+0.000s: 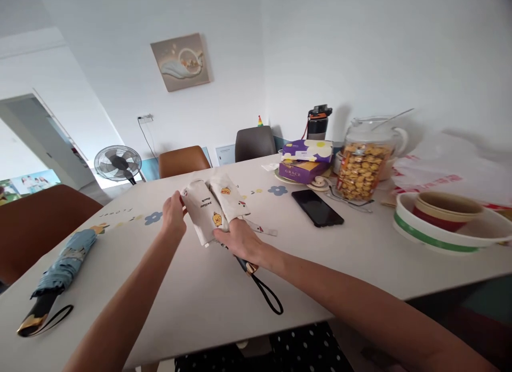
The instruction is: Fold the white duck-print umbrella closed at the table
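A folded cream umbrella (214, 205) printed with small yellow ducks is held just above the white table (192, 292). My right hand (240, 240) grips its lower end near the handle, and a black wrist strap (267, 296) hangs from under that hand onto the table. My left hand (174, 215) pinches the cream fabric at the umbrella's far left edge. A second folded umbrella, light blue with a black and gold handle (60, 276), lies on the table at the left, untouched.
A black phone (317, 207) lies right of my hands. Behind it are a purple box (304, 160), a jar of snacks (362, 167), a dark bottle (318, 121) and stacked bowls (448, 223). Brown chairs (182, 160) and a fan (118, 164) stand beyond the table.
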`<state>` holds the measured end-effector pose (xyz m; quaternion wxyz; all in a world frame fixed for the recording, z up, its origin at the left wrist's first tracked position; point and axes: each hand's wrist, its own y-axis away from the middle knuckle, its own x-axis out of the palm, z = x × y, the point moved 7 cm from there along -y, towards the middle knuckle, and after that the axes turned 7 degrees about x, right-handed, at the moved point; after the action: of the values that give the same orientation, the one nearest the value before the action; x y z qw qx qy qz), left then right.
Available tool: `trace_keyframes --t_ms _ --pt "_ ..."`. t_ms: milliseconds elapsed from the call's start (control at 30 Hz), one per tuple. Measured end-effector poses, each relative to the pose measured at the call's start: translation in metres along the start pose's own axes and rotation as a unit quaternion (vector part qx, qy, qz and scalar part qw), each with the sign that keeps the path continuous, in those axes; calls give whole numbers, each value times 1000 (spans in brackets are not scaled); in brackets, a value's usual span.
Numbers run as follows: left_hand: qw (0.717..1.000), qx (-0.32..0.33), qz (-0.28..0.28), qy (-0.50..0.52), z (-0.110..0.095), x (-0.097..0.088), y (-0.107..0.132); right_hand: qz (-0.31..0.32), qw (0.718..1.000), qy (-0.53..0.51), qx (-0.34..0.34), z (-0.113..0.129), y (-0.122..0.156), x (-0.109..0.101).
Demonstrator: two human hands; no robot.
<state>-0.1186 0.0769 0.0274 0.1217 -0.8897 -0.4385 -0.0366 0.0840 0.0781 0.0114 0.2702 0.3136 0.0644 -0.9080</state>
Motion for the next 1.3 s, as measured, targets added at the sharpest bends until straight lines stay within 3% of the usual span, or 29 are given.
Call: trace_keyframes --t_ms 67,167,233,333,500,567,667,767,833,900,1033,1100,1200,1300 --pt "996 56 -10 -64 -7 -3 19 -13 1000 22 6 0 -16 -3" --pt "994 36 25 -96 -2 2 44 -39 997 64 3 3 -37 -5" --pt "993 -6 100 -54 6 16 53 -38 996 83 -6 6 -47 0" --pt "971 -120 202 40 24 38 60 -20 996 80 -18 9 -55 13" --pt "942 -243 208 99 53 38 57 13 997 75 -9 8 -41 42" --pt "928 -275 228 107 62 34 58 46 996 74 -3 7 -32 49" --pt "910 -308 252 112 72 25 59 133 990 -1 -47 13 -23 50" --pt "899 -311 278 136 77 20 57 237 966 -83 -64 16 -27 40" --pt "896 -298 291 156 77 19 54 265 956 -110 -61 15 -39 26" --pt "895 -287 295 171 75 19 52 215 965 -139 -55 13 -59 2" --pt "883 -321 295 172 70 22 59 -41 980 -185 -66 7 -88 -62" --pt "870 -335 319 173 65 25 67 -123 972 -186 -76 6 -92 -83" --pt "840 -351 373 178 61 31 82 -136 974 -169 -58 2 -95 -92" --pt "834 -345 397 169 60 33 92 -68 988 -141 -13 -4 -99 -83"
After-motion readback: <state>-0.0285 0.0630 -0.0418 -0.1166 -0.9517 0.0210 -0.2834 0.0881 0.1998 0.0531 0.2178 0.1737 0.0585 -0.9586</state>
